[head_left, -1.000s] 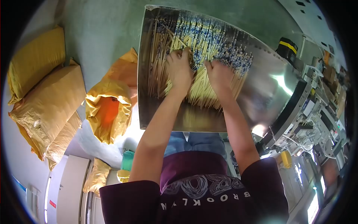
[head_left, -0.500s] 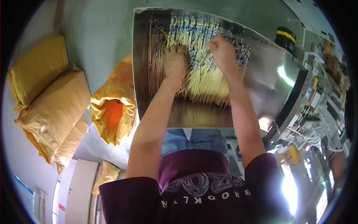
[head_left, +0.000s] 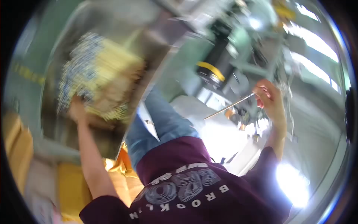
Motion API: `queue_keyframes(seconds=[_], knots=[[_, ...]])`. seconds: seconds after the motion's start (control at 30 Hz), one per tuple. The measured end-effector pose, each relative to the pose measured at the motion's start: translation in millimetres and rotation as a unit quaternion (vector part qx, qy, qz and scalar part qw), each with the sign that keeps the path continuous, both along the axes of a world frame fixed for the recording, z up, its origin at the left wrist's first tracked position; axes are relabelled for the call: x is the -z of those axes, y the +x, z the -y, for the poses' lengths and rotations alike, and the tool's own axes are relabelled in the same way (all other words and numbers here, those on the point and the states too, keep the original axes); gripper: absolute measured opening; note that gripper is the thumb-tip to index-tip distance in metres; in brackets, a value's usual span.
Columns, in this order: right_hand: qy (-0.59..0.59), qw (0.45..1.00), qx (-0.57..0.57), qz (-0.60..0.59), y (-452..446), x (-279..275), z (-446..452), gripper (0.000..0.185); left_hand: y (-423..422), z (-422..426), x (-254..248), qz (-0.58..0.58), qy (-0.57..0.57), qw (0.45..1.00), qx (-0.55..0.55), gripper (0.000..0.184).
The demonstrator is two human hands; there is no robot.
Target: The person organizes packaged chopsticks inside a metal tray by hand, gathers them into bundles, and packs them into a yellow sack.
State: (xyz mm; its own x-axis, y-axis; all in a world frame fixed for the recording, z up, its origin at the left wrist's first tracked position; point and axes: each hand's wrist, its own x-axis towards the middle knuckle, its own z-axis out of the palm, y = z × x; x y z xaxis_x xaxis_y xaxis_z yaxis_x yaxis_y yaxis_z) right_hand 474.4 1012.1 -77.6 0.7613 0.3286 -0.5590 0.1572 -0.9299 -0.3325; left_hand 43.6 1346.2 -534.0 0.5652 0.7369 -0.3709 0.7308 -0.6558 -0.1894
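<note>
"What's in the right hand?"
"1 thin stick, apart from the metal tray, pinched near its end, probably so its length projects freely."
"And the left hand?"
"At the piled sticks in that tray; blurred, so I can't tell its grip."

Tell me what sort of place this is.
Probably a workshop or small factory: a metal tray heaped with many similar sticks, bulky yellow sacks on the floor, and a black cylinder with a yellow band among blurred equipment.
</note>
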Motion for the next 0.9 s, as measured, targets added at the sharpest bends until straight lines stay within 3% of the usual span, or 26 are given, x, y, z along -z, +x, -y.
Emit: queue_keyframes(seconds=[0.03, 0.07, 0.1, 0.13, 0.17, 0.2, 0.23, 0.3, 0.33, 0.37, 0.43, 0.47, 0.5, 0.53, 0.57, 0.6, 0.63, 0.7, 0.77, 0.87, 0.9], knots=[[-0.077, 0.996, 0.015, 0.049, -4, -10, 32, 0.01, -33, -22, 42, 0.0, 0.005, 0.998, 0.067, 0.035], [-0.127, 0.986, 0.016, 0.11, -1, -10, 80, 0.01, -50, -36, 62, -0.091, 0.117, 0.967, 0.206, 0.03], [-0.178, 0.97, 0.012, 0.164, -2, -9, 132, 0.012, -71, -59, 94, 0.106, -0.033, 0.993, 0.028, 0.032], [-0.195, 0.965, 0.049, 0.17, -11, -9, 179, 0.012, -16, -42, 17, 0.147, -0.083, 0.974, -0.151, 0.04], [-0.266, 0.938, 0.06, 0.213, -21, -6, 220, 0.011, -51, -78, 77, 0.102, -0.07, 0.981, -0.153, 0.045], [-0.331, 0.908, 0.062, 0.249, -31, 0, 262, 0.011, 19, -36, -15, 0.129, -0.066, 0.934, -0.325, 0.047], [-0.352, 0.896, 0.06, 0.264, -43, 7, 306, 0.01, 32, -37, -16, 0.128, -0.07, 0.94, -0.309, 0.047], [-0.328, 0.901, 0.133, 0.252, -69, 33, 384, 0.011, 28, -48, -26, 0.142, -0.148, 0.888, -0.411, 0.047], [-0.339, 0.897, 0.138, 0.247, -89, 45, 419, 0.012, -10, -87, 19, -0.06, -0.102, 0.993, -0.03, 0.043], [-0.343, 0.898, 0.135, 0.24, -106, 63, 456, 0.014, 0, -72, 4, -0.142, 0.001, 0.985, 0.096, 0.037], [-0.318, 0.912, 0.161, 0.203, -143, 110, 548, 0.026, -16, -76, 15, -0.093, 0.023, 0.993, 0.067, 0.034], [-0.341, 0.906, 0.165, 0.188, -143, 121, 535, 0.027, -23, -83, 22, 0.131, -0.192, 0.924, -0.303, 0.035], [-0.348, 0.897, 0.246, 0.12, -129, 127, 482, 0.026, -67, -108, 82, 0.094, -0.15, 0.978, -0.106, 0.031], [-0.253, 0.955, 0.09, 0.127, -127, 156, 508, 0.021, -1, -61, -6, 0.139, -0.106, 0.933, -0.314, 0.027], [-0.196, 0.923, 0.332, -0.016, -106, 145, 396, 0.017, -20, -73, 14, 0.049, -0.001, 0.997, -0.058, 0.03], [-0.107, 0.945, 0.305, -0.049, -101, 145, 325, 0.024, 1, -48, -10, 0.237, -0.031, 0.942, -0.237, 0.033], [-0.055, 0.954, 0.264, -0.128, -93, 145, 269, 0.022, 38, -39, -53, 0.251, -0.095, 0.848, -0.457, 0.035], [0.039, 0.949, 0.189, -0.248, -85, 146, 172, 0.017, 43, -34, -76, 0.348, -0.161, 0.763, -0.52, 0.026], [0.071, 0.947, 0.092, -0.299, -77, 131, 75, 0.014, 54, -22, -111, 0.453, -0.217, 0.634, -0.588, 0.026], [0.129, 0.916, -0.084, -0.37, -71, 123, -35, 0.017, 25, -11, -118, 0.469, -0.24, 0.604, -0.598, 0.02], [0.129, 0.904, -0.117, -0.392, -75, 129, -66, 0.016, 21, -3, -130, 0.439, -0.243, 0.628, -0.596, 0.018]])
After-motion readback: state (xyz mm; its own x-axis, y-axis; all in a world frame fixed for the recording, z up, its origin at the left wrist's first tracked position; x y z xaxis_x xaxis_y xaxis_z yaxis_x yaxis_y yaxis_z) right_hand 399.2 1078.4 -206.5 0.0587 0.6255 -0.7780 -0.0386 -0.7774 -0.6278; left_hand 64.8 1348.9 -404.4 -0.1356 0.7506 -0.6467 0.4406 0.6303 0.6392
